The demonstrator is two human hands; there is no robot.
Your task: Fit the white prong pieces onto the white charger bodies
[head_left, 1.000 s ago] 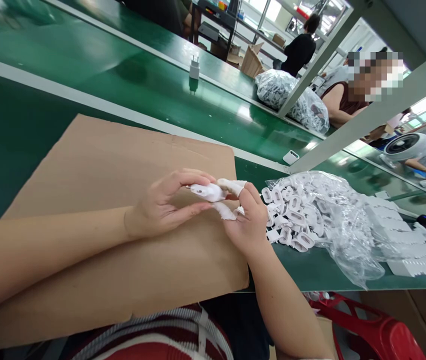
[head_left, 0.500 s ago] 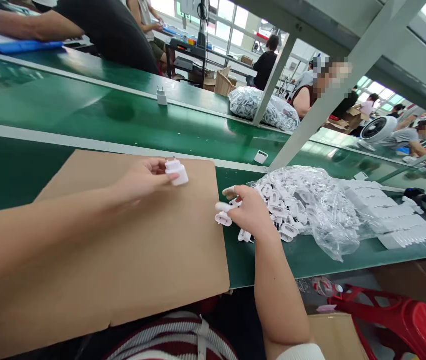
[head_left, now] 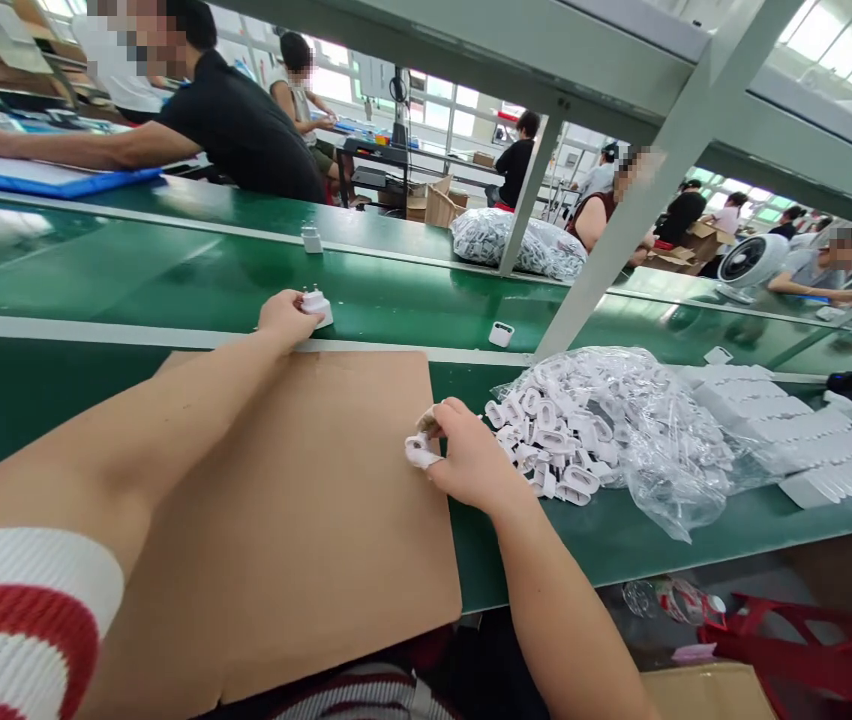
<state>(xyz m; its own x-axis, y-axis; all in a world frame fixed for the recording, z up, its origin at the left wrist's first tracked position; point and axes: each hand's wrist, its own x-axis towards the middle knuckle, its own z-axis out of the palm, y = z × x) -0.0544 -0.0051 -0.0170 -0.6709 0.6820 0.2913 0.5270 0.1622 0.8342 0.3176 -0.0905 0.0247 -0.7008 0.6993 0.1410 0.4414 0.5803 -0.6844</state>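
Observation:
My left hand (head_left: pixel 285 318) reaches out over the white rail and grips a white plug adapter (head_left: pixel 316 306) at the near edge of the green conveyor belt (head_left: pixel 171 270). My right hand (head_left: pixel 471 460) rests at the right edge of the brown cardboard sheet (head_left: pixel 283 520), its taped fingers pinched on a small white plastic part (head_left: pixel 420 452). Just to its right lies an open clear bag of several white plastic parts (head_left: pixel 591 430).
Another adapter (head_left: pixel 311 240) and a white part (head_left: pixel 501 334) sit on the belt. A grey slanted post (head_left: pixel 621 220) rises beside the bag. White card strips (head_left: pixel 793 440) lie far right. People work across the line; a red stool (head_left: pixel 831 650) stands below.
My left hand carried the adapter from in front of me out to the belt's edge. My right hand went to the pile and came back holding a white part.

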